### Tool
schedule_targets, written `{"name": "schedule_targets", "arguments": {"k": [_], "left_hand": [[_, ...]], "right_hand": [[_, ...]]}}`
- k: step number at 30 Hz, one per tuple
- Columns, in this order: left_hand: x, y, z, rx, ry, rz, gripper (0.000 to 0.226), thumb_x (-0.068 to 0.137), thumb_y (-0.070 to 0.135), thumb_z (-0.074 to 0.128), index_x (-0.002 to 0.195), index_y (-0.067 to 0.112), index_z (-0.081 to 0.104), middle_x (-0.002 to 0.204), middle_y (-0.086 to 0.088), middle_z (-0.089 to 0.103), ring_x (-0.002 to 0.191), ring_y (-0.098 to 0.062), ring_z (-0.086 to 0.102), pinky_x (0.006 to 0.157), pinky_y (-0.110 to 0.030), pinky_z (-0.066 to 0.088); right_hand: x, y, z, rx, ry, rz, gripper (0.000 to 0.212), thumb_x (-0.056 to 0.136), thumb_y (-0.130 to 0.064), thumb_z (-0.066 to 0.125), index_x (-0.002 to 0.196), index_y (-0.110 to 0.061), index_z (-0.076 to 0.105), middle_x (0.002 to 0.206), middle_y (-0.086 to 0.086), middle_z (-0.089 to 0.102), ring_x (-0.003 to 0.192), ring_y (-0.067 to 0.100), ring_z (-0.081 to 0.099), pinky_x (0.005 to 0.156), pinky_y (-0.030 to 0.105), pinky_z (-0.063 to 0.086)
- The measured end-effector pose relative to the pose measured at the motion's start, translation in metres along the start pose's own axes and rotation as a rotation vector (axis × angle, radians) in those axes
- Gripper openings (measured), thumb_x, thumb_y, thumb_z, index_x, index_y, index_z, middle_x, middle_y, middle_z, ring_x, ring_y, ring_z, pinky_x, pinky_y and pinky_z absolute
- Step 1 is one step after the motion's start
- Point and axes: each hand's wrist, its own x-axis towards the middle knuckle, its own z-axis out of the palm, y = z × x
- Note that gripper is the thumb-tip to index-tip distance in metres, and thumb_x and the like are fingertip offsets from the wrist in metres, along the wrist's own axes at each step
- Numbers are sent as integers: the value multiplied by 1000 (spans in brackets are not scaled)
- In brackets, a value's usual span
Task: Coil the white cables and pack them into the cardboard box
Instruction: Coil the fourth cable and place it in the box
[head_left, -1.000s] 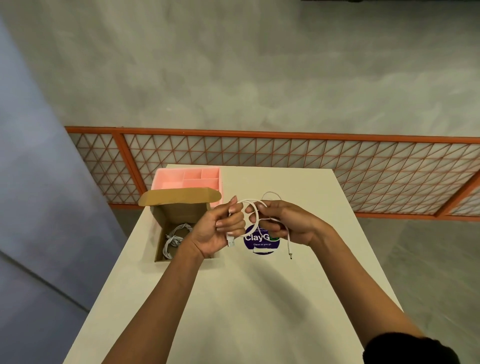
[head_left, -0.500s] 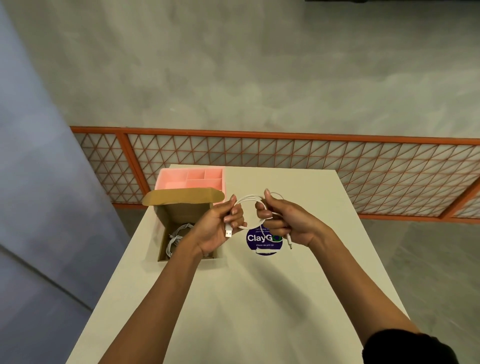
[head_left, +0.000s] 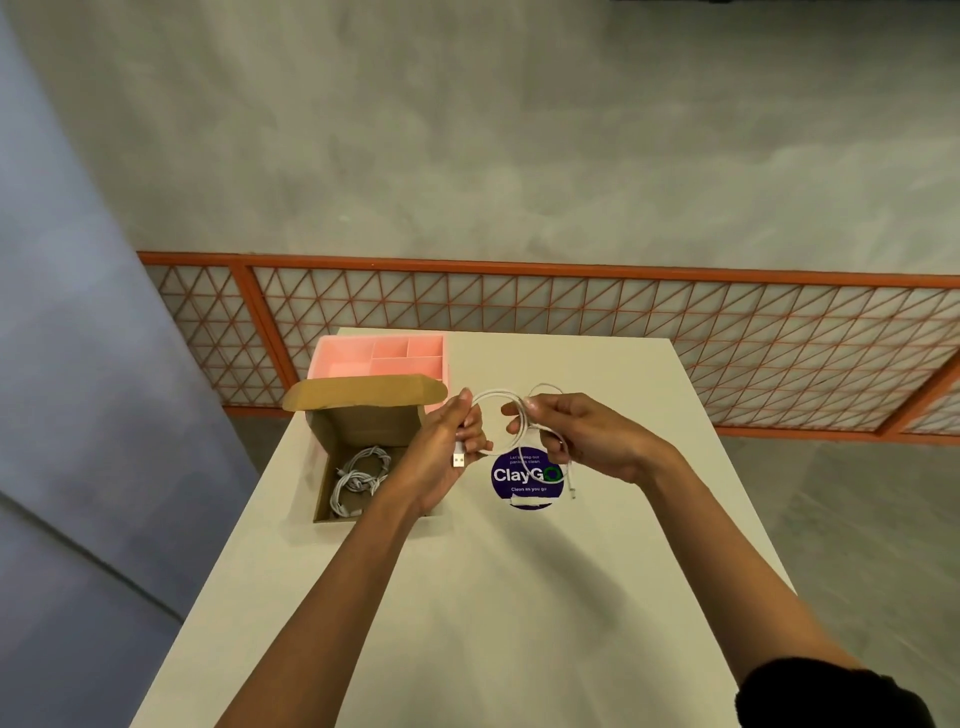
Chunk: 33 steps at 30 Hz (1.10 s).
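A white cable (head_left: 496, 399) hangs in loops between both hands above the table. My left hand (head_left: 451, 447) grips one side of the loop, and the USB plug (head_left: 458, 460) pokes out below its fingers. My right hand (head_left: 576, 434) pinches the other side of the coil, with the thin cable end (head_left: 571, 486) dangling beneath it. The open cardboard box (head_left: 363, 415) stands at the table's left edge, its lid flap raised, and coiled white cables (head_left: 358, 478) lie inside it.
A pink divided tray (head_left: 337, 358) sits behind the box. A round purple sticker (head_left: 524, 475) is on the white table (head_left: 519, 597). An orange lattice railing (head_left: 675, 322) runs beyond the table's far edge; a grey floor lies below.
The cable loop between my hands has widened a little and the hands have drawn slightly apart. The view has shifted a bit; the box has not moved.
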Motion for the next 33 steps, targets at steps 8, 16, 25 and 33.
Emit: {"name": "schedule_targets", "arguments": {"k": [8, 16, 25, 33], "left_hand": [[2, 1, -2, 24, 15, 2, 38, 102, 28, 33, 66, 14, 37, 49, 6, 30, 46, -6, 33, 62, -22, 41], [-3, -1, 3, 7, -131, -39, 34, 99, 29, 40, 69, 13, 40, 55, 5, 28, 48, -6, 31, 60, -21, 49], [-3, -1, 1, 213, -164, 19, 35, 100, 34, 34, 73, 14, 38, 59, 6, 28, 53, -8, 27, 63, -19, 47], [-5, -6, 3, 375, -86, 111, 29, 103, 30, 28, 81, 25, 46, 54, 13, 38, 50, -2, 39, 64, -18, 44]], "right_hand": [[-7, -7, -17, -194, 84, -19, 25, 84, -17, 70, 106, -5, 70, 95, 12, 69, 72, 12, 62, 62, 12, 49], [16, -4, -22, -837, 419, -167, 10, 89, -17, 64, 90, -10, 71, 93, 4, 58, 76, 10, 51, 62, 12, 35], [18, 3, -3, 100, 340, -213, 16, 94, -6, 54, 95, 6, 64, 81, 9, 68, 67, 10, 68, 66, 16, 54], [14, 8, 7, 164, 152, -45, 16, 94, -9, 53, 96, -5, 69, 80, 3, 70, 73, 11, 66, 69, 17, 51]]}}
